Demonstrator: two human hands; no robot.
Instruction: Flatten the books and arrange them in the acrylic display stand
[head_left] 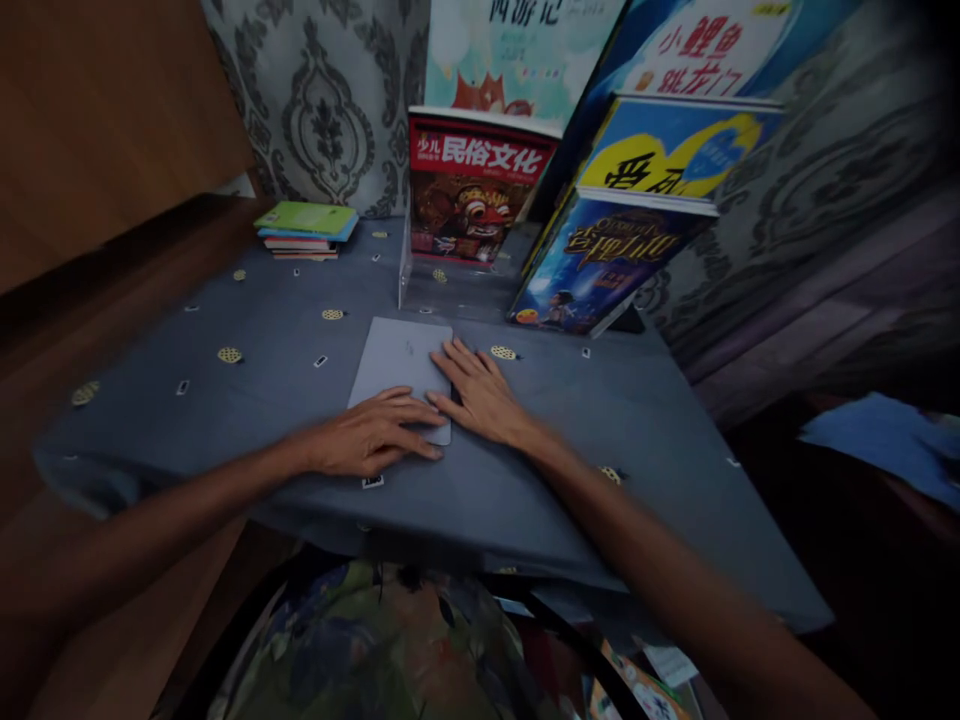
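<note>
A thin light-grey booklet or notebook (397,358) with small dark marks near its upper right lies flat on the cloth-covered table. Across its lower edge rests my left hand (375,430), palm down, fingers stretched to the right. My right hand (480,390) lies flat over its right edge, fingers pointing up and to the left, partly on the cloth. Neither hand grips anything. The fingertips of both hands come close together near the lower right corner, which they partly cover.
Behind stands a clear acrylic stand (450,295) holding a red book (480,190). Right of it, a dark blue book (607,255) stands before a blue-and-yellow one (675,150). A small stack of thin books (307,225) lies back left. Blue patterned cloth (247,420) covers the table.
</note>
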